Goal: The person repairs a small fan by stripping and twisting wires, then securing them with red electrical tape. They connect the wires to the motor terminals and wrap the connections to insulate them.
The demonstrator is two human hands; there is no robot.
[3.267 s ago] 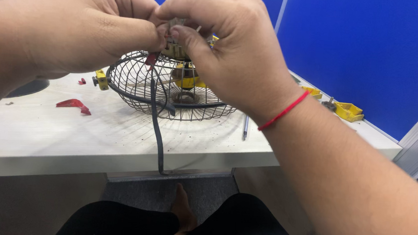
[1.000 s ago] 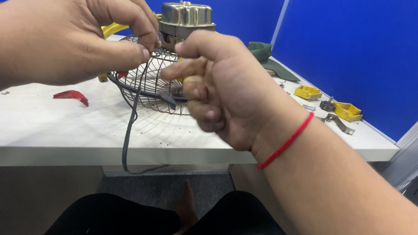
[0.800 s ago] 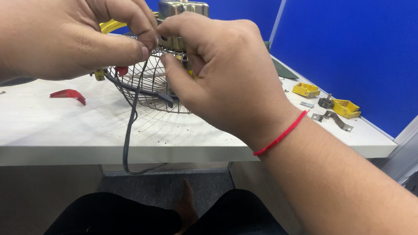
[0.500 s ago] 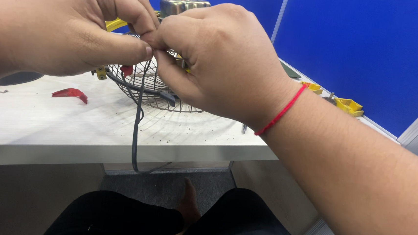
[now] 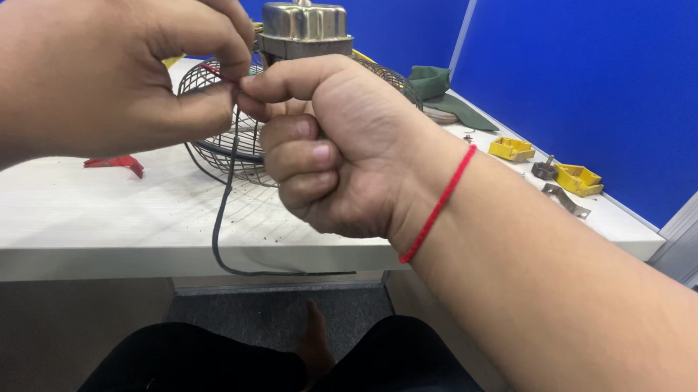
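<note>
My left hand [image 5: 89,55] and my right hand [image 5: 336,142] meet in front of a wire fan guard [image 5: 234,143] that carries a metal motor housing [image 5: 304,25] on top. Thumb and forefinger of both hands pinch a thin red wire end where it joins a black cable [image 5: 220,220]. The cable hangs from my fingers, loops down over the table's front edge and runs right. A red string bracelet [image 5: 439,202] circles my right wrist.
The guard stands on a white table [image 5: 69,217] with blue partition walls behind. A red plastic piece [image 5: 114,161] lies at left. Yellow parts [image 5: 512,148] [image 5: 578,179], a metal bracket [image 5: 563,199] and a green cloth [image 5: 431,80] lie at right. My legs show below the table.
My right hand has swung back from over the motor and curled into a fist at the wire. The motor housing shows again above it. The hands stay pinched on the wire.
</note>
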